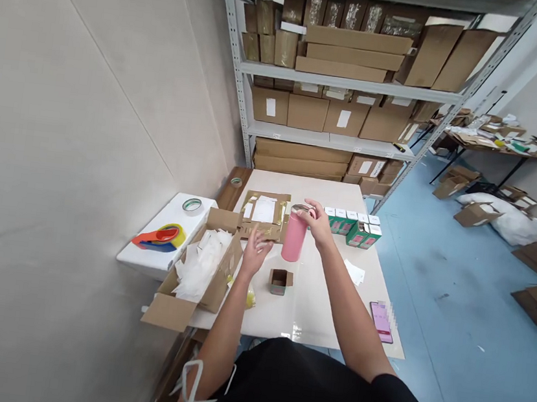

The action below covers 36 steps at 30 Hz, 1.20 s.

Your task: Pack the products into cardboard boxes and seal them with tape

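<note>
Above the white table [330, 293], my right hand [314, 219] grips a pink insulated bottle [294, 238] by its top, holding it upright. To its left, my left hand [257, 248] is empty, with fingers apart, short of touching the bottle. Below them stands a small open green box [279, 282], its brown inside showing. Several green and white boxes [344, 222] with pink pictures are grouped right of my right hand. Behind my left hand lies a flat cardboard parcel [279, 214] with white labels and tape.
An open carton [222, 280] of white wrapping stands at the left. Beside it, a white box [148, 258] bears a red and blue tape dispenser [156, 237] and a tape roll [192, 205]. A phone [381, 322] lies near the right edge. Metal shelves [337, 80] with cartons rise behind.
</note>
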Each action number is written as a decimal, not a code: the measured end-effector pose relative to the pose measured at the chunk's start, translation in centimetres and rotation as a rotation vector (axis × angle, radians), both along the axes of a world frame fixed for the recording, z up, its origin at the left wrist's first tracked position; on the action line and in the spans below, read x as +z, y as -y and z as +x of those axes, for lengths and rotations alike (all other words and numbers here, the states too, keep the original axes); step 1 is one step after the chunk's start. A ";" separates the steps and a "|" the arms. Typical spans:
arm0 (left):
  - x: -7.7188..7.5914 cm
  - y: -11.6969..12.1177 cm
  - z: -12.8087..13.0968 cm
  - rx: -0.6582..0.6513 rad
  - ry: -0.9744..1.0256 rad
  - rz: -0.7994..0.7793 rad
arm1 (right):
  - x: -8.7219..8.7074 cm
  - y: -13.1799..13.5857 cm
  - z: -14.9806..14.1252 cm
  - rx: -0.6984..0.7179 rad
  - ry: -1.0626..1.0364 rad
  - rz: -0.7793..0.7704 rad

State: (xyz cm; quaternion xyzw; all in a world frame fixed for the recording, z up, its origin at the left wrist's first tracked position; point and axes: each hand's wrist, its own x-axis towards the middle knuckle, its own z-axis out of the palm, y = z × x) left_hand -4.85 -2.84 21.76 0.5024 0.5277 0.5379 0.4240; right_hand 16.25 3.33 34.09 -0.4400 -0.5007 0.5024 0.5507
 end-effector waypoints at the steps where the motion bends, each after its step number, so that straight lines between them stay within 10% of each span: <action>1: 2.4 -0.2 0.4 -0.026 0.011 0.082 | 0.0 0.1 -0.4 0.008 -0.018 -0.007; 5: 9.7 -0.7 3.2 -0.057 -0.103 0.231 | 0.4 0.7 -1.9 0.022 -0.040 -0.008; 9: 12.5 -1.3 4.8 0.008 -0.191 0.257 | 0.0 1.4 -1.7 0.038 -0.099 -0.013; 17: 12.7 -4.4 2.8 -0.179 0.187 0.166 | -2.9 3.9 -0.3 0.414 -0.137 -0.097; 36: 11.2 -5.2 2.9 -0.219 0.361 0.008 | -6.5 5.5 -2.1 0.026 0.003 -0.029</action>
